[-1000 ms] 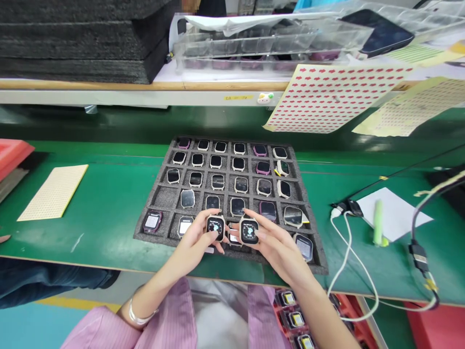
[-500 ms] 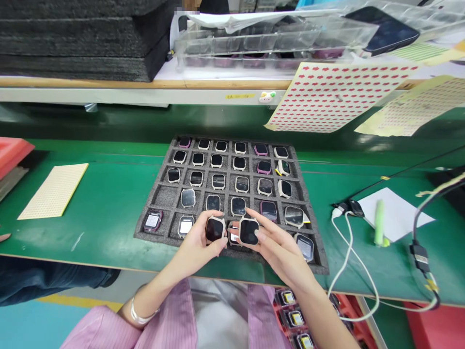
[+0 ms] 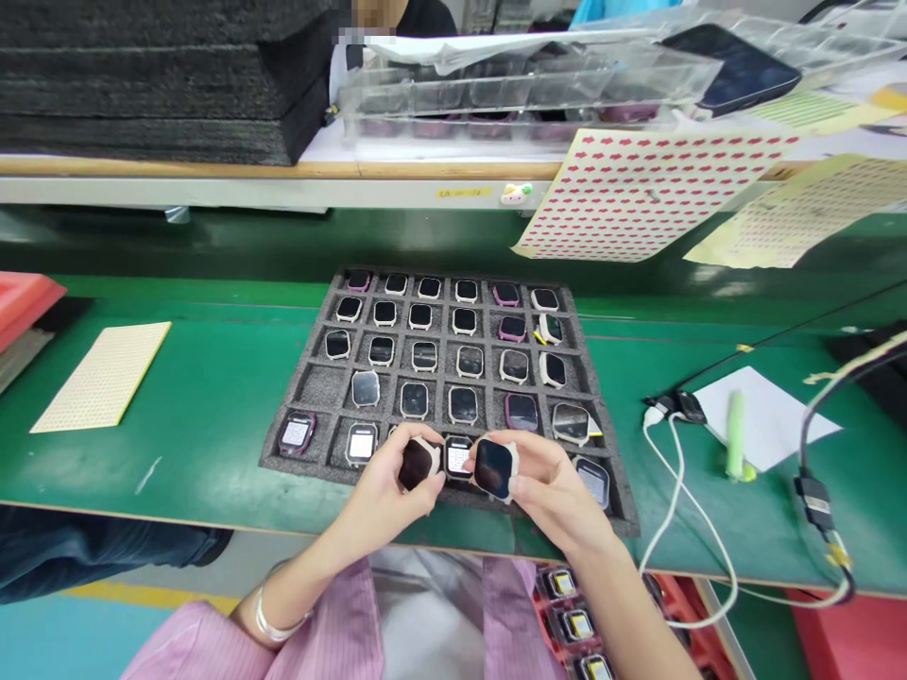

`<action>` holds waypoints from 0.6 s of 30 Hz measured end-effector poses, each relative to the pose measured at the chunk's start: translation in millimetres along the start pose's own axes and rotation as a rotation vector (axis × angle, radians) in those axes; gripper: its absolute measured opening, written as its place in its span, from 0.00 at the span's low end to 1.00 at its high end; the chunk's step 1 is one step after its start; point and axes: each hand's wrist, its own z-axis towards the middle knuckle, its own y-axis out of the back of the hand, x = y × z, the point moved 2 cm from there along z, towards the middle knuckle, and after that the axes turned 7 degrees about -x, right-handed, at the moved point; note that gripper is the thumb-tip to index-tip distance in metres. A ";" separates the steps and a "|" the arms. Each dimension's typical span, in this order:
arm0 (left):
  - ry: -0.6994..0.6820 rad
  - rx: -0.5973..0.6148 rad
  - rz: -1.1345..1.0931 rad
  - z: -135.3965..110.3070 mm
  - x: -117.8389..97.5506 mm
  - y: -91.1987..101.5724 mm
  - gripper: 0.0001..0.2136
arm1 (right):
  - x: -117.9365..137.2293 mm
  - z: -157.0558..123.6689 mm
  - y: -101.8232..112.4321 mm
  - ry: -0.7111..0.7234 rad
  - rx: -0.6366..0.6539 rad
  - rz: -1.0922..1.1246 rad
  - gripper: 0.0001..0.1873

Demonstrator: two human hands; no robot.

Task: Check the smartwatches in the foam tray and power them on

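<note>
A grey foam tray (image 3: 320,385) lies on the green bench with several smartwatch bodies in its pockets. My left hand (image 3: 386,496) is closed round a beige smartwatch body (image 3: 417,462) with a dark screen, held over the tray's front row. My right hand (image 3: 549,491) grips a second beige smartwatch body (image 3: 494,468), its screen dark too. Between the two hands, a watch with a lit white screen (image 3: 457,456) sits in its pocket. A silver bangle (image 3: 273,619) circles my left wrist.
A white cable with charger head (image 3: 670,412), white paper (image 3: 772,416) and a green pen (image 3: 737,433) lie right of the tray. A yellow sticker sheet (image 3: 103,373) lies left. Red-dot sticker sheets (image 3: 638,194) hang from the shelf. Black foam stacks (image 3: 156,80) stand back left. Another person's sleeve (image 3: 85,543) shows at left.
Both watch screens were lit a second ago and are dark now. Both hands have lowered slightly toward me and curled tighter round the watches.
</note>
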 end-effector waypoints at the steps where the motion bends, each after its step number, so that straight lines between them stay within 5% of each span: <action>1: -0.007 0.000 -0.009 0.0 0.1 -0.3 0.14 | -0.2 -0.3 -0.5 -0.009 0.000 -0.006 0.20; 18: 0.015 -0.001 -0.040 -2.7 -3.3 -0.9 0.15 | -0.2 -1.2 -4.9 0.030 -0.055 -0.116 0.18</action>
